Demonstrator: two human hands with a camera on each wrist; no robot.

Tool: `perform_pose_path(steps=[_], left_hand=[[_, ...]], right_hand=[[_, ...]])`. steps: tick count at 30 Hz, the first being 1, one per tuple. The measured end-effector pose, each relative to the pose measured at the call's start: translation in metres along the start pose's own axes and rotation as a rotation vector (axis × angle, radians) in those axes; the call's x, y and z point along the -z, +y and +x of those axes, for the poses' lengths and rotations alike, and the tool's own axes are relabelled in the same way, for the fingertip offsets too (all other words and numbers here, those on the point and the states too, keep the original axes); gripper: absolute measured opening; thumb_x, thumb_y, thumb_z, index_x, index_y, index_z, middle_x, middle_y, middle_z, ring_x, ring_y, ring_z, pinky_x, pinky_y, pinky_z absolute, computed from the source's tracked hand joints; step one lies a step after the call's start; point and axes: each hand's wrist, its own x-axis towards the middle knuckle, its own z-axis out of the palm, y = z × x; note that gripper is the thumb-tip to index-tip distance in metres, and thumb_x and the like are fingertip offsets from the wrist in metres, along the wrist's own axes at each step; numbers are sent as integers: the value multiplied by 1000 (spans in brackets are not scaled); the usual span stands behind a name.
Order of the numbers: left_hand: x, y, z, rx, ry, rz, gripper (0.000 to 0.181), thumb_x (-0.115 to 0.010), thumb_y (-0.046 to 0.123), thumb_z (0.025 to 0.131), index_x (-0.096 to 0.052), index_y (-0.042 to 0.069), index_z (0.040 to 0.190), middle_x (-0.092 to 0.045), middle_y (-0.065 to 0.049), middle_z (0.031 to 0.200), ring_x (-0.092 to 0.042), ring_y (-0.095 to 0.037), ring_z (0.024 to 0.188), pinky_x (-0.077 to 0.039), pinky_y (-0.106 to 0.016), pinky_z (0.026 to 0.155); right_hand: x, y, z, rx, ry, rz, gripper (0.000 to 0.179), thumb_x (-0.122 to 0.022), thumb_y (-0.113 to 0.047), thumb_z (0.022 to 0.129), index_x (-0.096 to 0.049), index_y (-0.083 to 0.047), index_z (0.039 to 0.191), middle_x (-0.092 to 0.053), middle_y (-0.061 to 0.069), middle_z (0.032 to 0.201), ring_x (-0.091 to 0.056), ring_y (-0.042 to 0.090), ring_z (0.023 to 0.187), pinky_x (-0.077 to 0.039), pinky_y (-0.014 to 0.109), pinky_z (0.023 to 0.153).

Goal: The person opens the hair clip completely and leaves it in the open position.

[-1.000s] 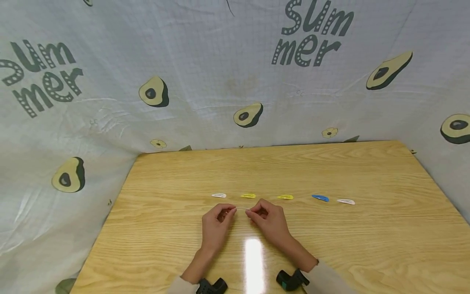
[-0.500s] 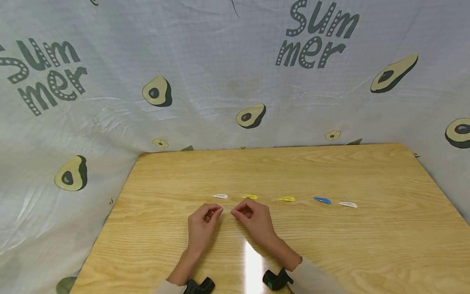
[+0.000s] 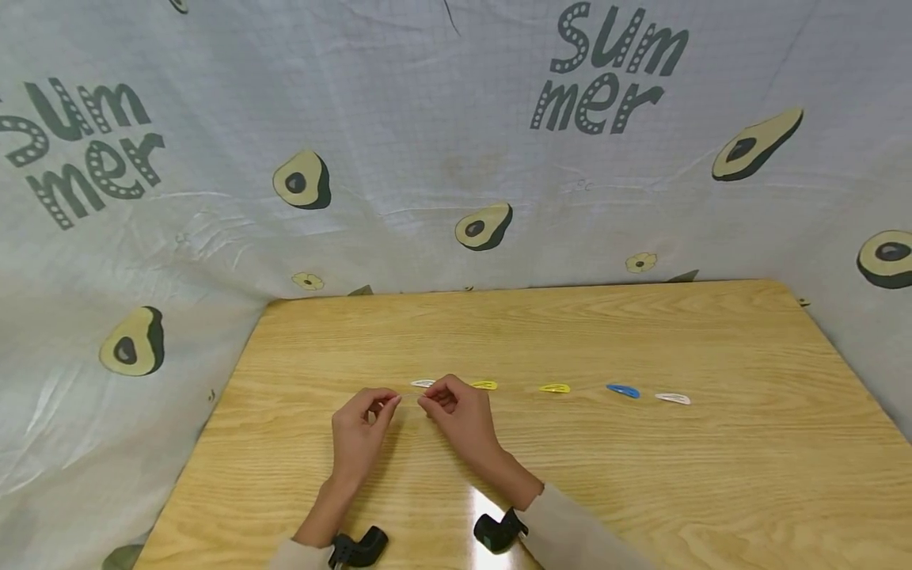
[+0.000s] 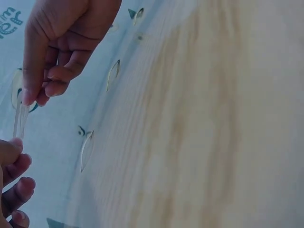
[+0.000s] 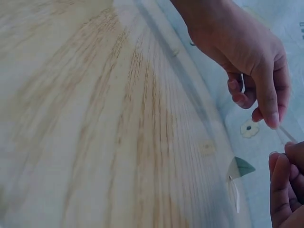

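Observation:
My left hand (image 3: 359, 431) and right hand (image 3: 463, 419) are close together above the table, fingertips facing each other. Between them, each hand pinches one end of a slim pale hair clip (image 4: 21, 121), which is faint in the head view. Behind the hands, several snap hair clips lie in a row: a white clip (image 3: 422, 383), a yellow clip (image 3: 484, 385), another yellow clip (image 3: 554, 389), a blue clip (image 3: 623, 391) and a second white clip (image 3: 673, 398). My right hand partly covers the leftmost white clip in the head view.
The wooden table (image 3: 712, 475) ends at a cloth wall (image 3: 399, 142) printed with avocados and lettering, at the back and sides. Dark wrist cameras are strapped to both wrists. A bright light reflection lies on the table's near part.
Both hands have moved left together, still pinching the pale hair clip between them. The row of clips on the table stays in place.

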Motion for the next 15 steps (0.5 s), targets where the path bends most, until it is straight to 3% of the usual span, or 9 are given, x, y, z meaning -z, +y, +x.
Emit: perform_pose_path(steps=[7,15], left_hand=[[12,-11,4,-55,22,63,15,-75,-8,76,-70,4,83,-65,-1,72,-52,-10,57,-34,-16,46],[23,-27,6,-46,-4,135,15,-78,-6,74,-71,6,80,-63,-1,74,-50,-8,58,-33,-15,48]], right_hand=[[-18,1,8,-9,14,-54,5,-73,-8,85,-69,-7,87,-67,0,78,-62,9,67,-52,22,60],[-36,8,12,4,10,-86,4,-73,-6,85,-69,-5,85,-67,2,75,-62,7,64,-51,19,59]])
